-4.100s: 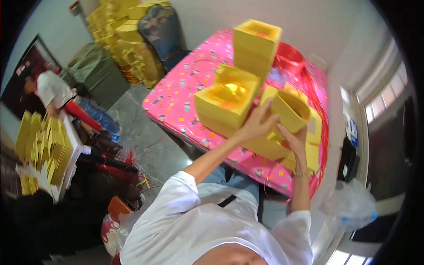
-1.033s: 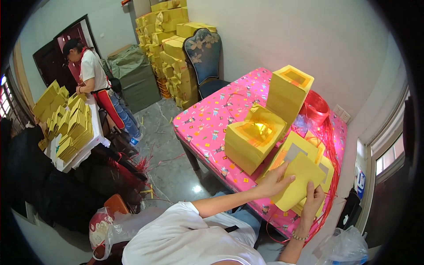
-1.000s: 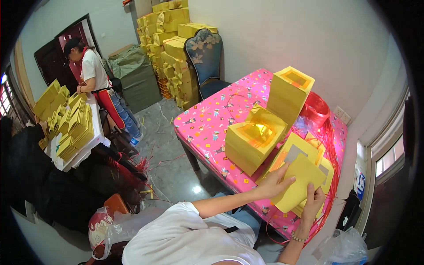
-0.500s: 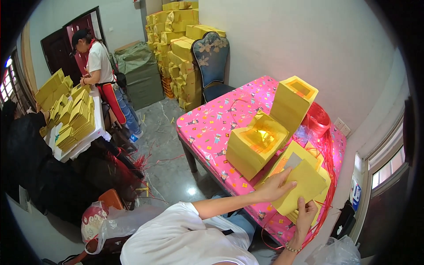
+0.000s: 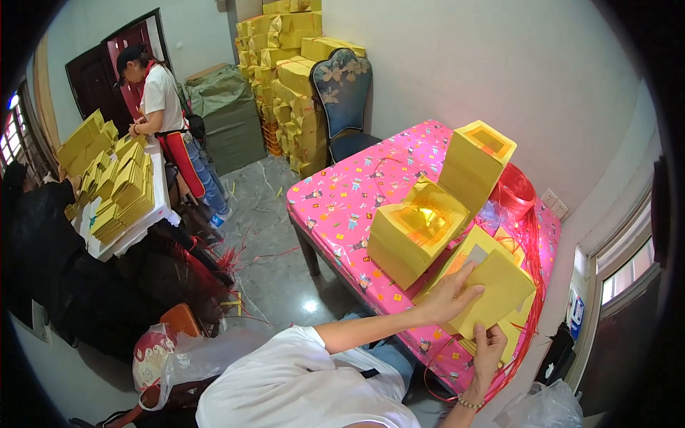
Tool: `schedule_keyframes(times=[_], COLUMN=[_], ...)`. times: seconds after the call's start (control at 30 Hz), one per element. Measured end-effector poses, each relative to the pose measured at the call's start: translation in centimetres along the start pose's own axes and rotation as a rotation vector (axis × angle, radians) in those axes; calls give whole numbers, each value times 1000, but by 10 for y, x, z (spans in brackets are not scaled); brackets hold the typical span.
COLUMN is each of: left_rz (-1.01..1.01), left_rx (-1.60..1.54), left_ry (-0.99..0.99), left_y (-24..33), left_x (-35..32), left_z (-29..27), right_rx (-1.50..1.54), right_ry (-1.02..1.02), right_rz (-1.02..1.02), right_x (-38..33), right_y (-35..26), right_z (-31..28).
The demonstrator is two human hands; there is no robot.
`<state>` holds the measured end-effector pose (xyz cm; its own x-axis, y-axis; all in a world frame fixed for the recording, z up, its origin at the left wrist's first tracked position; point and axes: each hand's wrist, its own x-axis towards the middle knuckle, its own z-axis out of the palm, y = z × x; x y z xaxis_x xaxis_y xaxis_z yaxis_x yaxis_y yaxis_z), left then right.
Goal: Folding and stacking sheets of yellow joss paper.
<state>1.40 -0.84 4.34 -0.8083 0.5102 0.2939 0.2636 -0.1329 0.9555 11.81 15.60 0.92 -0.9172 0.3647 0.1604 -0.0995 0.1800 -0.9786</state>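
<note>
1. Yellow paper piece (image 5: 499,292) lies between both hands, just to the right of the gold-lined box (image 5: 414,239) and nearer the person than that box, above other yellow pieces (image 5: 484,239) on the bench (image 5: 335,207).

2. About four seconds ago the hands had a yellow piece bowed into a tube, to the right of the same box; now the one held is flat. Whether it is the same piece, I cannot tell. Over the last second it barely shifts relative to the box. For the work in hand, I judge, this means a broad face is being handled rather than a hollow.

3. Its long axis runs slantwise, the lower end towards the person and the far end pointing away and rightward, away from the gold-lined box.

4. Grip of the left hand (image 5: 453,296): pinching the side nearer the box, thumb across the upper face. Grip of the right hand (image 5: 489,349): pinching the near edge, farther from the box.

5. Behind the box stands a taller yellow box (image 5: 471,165); beyond it to the right sits a red string bundle (image 5: 515,191).
</note>
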Motion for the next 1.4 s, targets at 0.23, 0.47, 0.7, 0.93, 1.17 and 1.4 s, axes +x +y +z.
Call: schedule_keyframes(times=[0.23,0.47,0.7,0.93,1.17,1.4], left_rz=[86,68,-43,17,403,343], left_rx=[-164,107,79,343,491,442], left_ry=[119,-115,-330,-647,-147,-179], left_y=[-31,-24,-28,-15,-2,-24], left_x=[6,4,-6,4,29,15], left_z=[3,-8,0,25,38,35], right_rx=[-19,105,274,79,270,121], right_ry=[48,123,86,39,470,551], right_rz=[86,34,157,48,55,234], right_x=[-21,-20,-29,-55,-32,2], right_y=[2,2,0,19,40,89], right_z=[10,1,-21,-49,-107,-123])
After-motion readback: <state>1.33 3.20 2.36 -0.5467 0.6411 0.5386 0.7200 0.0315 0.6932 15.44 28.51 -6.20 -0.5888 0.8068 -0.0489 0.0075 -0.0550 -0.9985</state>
